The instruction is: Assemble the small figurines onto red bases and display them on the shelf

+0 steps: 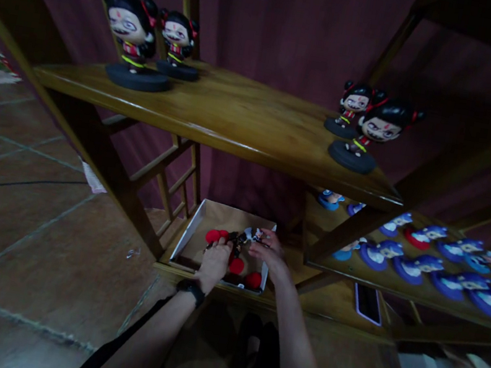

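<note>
A shallow cardboard box (188,238) with white sides sits on the low shelf, holding several small figurines on round red bases. Into its left part reaches my left hand (216,259), its fingers curled over a dark figurine (233,243); their tips are partly hidden. At the right side of the box, my right hand (268,252) has its thumb and fingers closed around a small white-and-dark figurine (258,234). Between the hands the dark figurines lie close together, hard to tell apart. A red base (252,280) shows near the box's front right corner.
Above the box runs a wooden shelf (248,112) bearing black-haired figurines (130,42) at both ends. Several blue-haired figurines (379,253) stand on the right shelf. A phone (368,304) lies below them. A dark cable (14,185) crosses the tiled floor at left.
</note>
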The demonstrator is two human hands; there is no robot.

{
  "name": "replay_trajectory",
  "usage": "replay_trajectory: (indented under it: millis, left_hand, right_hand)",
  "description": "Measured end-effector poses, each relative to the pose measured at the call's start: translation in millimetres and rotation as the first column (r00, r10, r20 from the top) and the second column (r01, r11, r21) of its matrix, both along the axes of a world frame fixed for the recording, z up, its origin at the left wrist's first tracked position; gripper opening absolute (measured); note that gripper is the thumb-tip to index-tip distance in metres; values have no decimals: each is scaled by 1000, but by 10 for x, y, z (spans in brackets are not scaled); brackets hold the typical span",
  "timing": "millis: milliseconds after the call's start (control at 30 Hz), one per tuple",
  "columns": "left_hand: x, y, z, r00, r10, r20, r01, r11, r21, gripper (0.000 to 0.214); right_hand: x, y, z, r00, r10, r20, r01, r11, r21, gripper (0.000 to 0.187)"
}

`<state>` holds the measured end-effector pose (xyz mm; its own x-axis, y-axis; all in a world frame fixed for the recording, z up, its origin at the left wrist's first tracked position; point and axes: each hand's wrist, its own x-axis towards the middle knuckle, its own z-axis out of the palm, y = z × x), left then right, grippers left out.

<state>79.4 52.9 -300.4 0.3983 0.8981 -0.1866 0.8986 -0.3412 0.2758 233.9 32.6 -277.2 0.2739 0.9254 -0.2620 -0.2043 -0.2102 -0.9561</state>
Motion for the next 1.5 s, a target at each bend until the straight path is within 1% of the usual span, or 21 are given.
replay_trajectory:
  millis: [100,167,233,267,333,400,433,467,500,533,567,600,633,667,767,867,933,1067,1233,1367,1500]
  left_hand:
    - [21,-22,-10,1000,12,8,-13,997,72,43]
    - [8,-6,26,999,26,38,-28,999,44,42]
    - [-9,29,93,989,89,115,-85,995,-46,37]
    - [-17,53,134,970,150,190,-127,984,-127,33]
    - [-30,106,219,889,306,341,-192,925,-328,23]
    - [-48,153,287,764,445,467,-180,842,-508,18]
    - [-59,169,308,673,511,534,-143,799,-585,18]
    - [-72,180,321,562,575,595,-86,756,-649,16]
    - [-84,185,326,429,638,640,-10,711,-703,15]
    - [-94,186,324,278,705,652,81,659,-747,14]
    - [-102,185,319,147,761,632,165,611,-774,14]
    - [-105,181,314,62,797,601,228,575,-786,15]
    - [-106,177,309,9,820,573,269,550,-791,16]
    - [-103,173,308,-26,833,552,285,536,-795,17]
    - [-91,165,326,-72,840,538,247,537,-806,20]
    - [-86,157,353,-123,817,563,163,576,-801,18]
    - [-79,146,364,-142,800,583,132,599,-790,17]
    - [-40,114,367,-132,776,617,164,631,-758,15]
    - [6,96,370,-125,757,641,159,653,-741,21]
    - [12,100,381,-113,753,648,145,658,-739,25]
    - [10,112,361,-112,751,651,153,660,-736,27]
  right_hand:
    - [-13,-7,21,1000,3,-14,-3,1000,5,56]
    - [-13,-11,37,1000,0,-19,0,1000,10,55]
    - [-2,-23,69,999,-1,-50,2,1000,20,52]
    - [7,-33,91,997,2,-79,0,1000,22,50]
    - [28,-53,138,989,11,-149,-9,1000,20,45]
    - [44,-65,176,977,16,-210,-11,1000,26,40]
    - [48,-66,187,972,14,-235,-7,999,31,39]
    - [47,-64,192,966,10,-257,-1,999,36,38]
    - [43,-58,192,960,7,-281,5,999,41,37]
    - [34,-50,189,952,6,-307,9,999,47,36]
    - [22,-41,183,941,7,-337,11,999,53,34]
    - [9,-32,175,929,9,-369,14,998,61,32]
    - [-5,-23,166,918,13,-397,17,997,72,30]
    - [-17,-17,158,908,15,-418,21,996,82,28]
    - [-45,-8,135,910,1,-414,46,994,102,27]
    - [-68,-13,122,937,-37,-348,84,989,119,33]
    - [-94,-16,120,951,-67,-302,116,983,144,34]
    - [-169,-10,120,960,-144,-239,187,968,166,29]
    - [-218,11,98,976,-129,-176,157,975,157,32]
    - [-225,25,58,987,-156,-45,162,973,165,33]
    - [-236,48,-19,984,-135,117,108,971,215,30]
